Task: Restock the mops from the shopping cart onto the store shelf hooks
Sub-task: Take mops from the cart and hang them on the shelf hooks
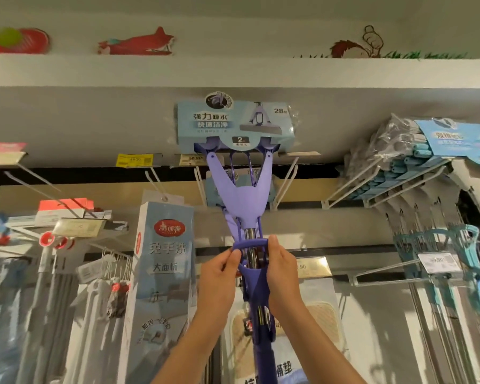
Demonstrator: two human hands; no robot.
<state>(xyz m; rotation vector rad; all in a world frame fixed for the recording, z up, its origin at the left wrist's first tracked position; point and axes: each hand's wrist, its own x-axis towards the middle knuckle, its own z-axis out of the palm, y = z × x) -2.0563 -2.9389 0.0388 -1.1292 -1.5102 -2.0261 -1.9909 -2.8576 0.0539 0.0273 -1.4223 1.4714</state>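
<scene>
Mop raised, boxed head just above white shelf hooks | left hand and right hand both curled round its purple wringer handle | stiff, top-heavy; hold low, by handle.

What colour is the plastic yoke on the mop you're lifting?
Purple: the mop's yoke is light purple, its lower handle darker, seen in the head view, below a pale blue card sleeve.
</scene>
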